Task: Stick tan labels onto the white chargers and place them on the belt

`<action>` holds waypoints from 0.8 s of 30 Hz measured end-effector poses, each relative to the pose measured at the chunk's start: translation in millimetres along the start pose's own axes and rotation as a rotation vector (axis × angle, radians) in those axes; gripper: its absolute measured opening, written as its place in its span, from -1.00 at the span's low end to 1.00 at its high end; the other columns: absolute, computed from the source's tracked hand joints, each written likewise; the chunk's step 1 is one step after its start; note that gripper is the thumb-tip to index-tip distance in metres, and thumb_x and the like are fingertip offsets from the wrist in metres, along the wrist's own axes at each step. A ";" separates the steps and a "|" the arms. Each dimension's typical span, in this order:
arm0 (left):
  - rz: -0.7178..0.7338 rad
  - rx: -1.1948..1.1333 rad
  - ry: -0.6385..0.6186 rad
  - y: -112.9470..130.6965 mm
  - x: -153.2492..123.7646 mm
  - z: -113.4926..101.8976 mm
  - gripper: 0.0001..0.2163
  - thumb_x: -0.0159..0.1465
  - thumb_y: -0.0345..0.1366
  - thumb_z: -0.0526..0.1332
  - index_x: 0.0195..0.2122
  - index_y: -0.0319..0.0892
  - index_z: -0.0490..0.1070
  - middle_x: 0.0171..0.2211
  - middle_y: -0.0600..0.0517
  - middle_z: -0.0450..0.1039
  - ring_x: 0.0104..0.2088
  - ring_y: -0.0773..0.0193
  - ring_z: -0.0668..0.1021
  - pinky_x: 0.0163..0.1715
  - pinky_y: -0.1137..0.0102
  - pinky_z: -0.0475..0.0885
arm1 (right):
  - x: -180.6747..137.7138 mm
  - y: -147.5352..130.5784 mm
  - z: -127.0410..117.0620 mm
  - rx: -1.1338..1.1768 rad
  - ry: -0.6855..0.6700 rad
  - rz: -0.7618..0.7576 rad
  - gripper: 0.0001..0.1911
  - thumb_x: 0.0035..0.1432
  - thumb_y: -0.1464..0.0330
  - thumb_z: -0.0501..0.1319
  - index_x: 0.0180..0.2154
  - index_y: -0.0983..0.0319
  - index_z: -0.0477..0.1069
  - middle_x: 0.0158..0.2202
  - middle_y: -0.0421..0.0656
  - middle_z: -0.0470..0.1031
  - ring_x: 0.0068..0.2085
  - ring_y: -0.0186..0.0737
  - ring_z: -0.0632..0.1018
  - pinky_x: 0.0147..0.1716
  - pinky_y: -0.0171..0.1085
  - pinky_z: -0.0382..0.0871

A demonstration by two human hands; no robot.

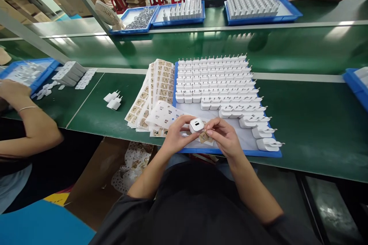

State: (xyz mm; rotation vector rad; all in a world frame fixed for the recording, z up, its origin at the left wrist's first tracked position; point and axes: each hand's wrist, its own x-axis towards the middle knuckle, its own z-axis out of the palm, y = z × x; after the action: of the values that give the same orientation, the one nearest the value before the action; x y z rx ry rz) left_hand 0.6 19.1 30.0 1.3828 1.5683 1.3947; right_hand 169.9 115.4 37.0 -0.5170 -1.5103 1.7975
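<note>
My left hand [178,134] grips a small white charger plug [196,125] over the near edge of a blue tray [230,153]. My right hand [223,134] pinches a small tan sticker [204,137] right beside the plug. Several rows of white charger plugs [214,82] fill the tray, prongs pointing away. Sticker sheets [152,95] lie fanned out just left of the tray, some tan, some peeled white.
Two loose plugs [113,100] lie on the green bench at left. A co-worker's arm [27,122] rests at far left near another blue tray [27,71] and white parts. More trays of plugs [253,5] stand across the conveyor. A cardboard box [97,183] sits below.
</note>
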 end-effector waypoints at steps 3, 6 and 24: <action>0.122 0.210 0.094 0.9 -3.2 8.1 -0.60 0.25 -0.20 0.38 0.08 -0.11 0.38 0.15 -0.17 0.50 0.07 0.11 0.59 -0.11 0.29 0.62 | 0.0 2.8 2.9 -0.051 0.055 0.042 -0.73 0.15 0.11 0.40 -0.33 0.14 0.46 -0.37 -0.18 0.52 -0.36 -0.23 0.53 -0.36 -0.24 0.49; 0.164 0.253 0.071 1.7 -5.4 10.4 -0.56 0.28 -0.19 0.37 0.15 -0.11 0.34 0.11 -0.16 0.53 0.01 0.15 0.61 -0.10 0.29 0.64 | 0.9 4.2 5.1 -0.087 0.124 0.033 -0.73 0.16 0.10 0.37 -0.32 0.14 0.44 -0.36 -0.18 0.51 -0.33 -0.22 0.54 -0.33 -0.24 0.50; 0.183 0.223 0.139 0.7 -7.3 5.2 -0.66 0.31 -0.14 0.36 0.07 -0.07 0.45 0.03 -0.12 0.54 0.06 0.11 0.57 -0.10 0.27 0.66 | 4.7 3.8 16.9 -0.035 0.317 0.079 -0.83 0.13 0.24 0.37 -0.32 0.13 0.43 -0.32 -0.19 0.50 -0.27 -0.21 0.55 -0.24 -0.25 0.49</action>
State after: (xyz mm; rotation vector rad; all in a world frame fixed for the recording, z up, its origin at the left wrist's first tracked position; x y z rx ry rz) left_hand 7.5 13.7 28.0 1.6268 1.7683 1.4855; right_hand 153.9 107.3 38.0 -0.8468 -1.3192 1.6576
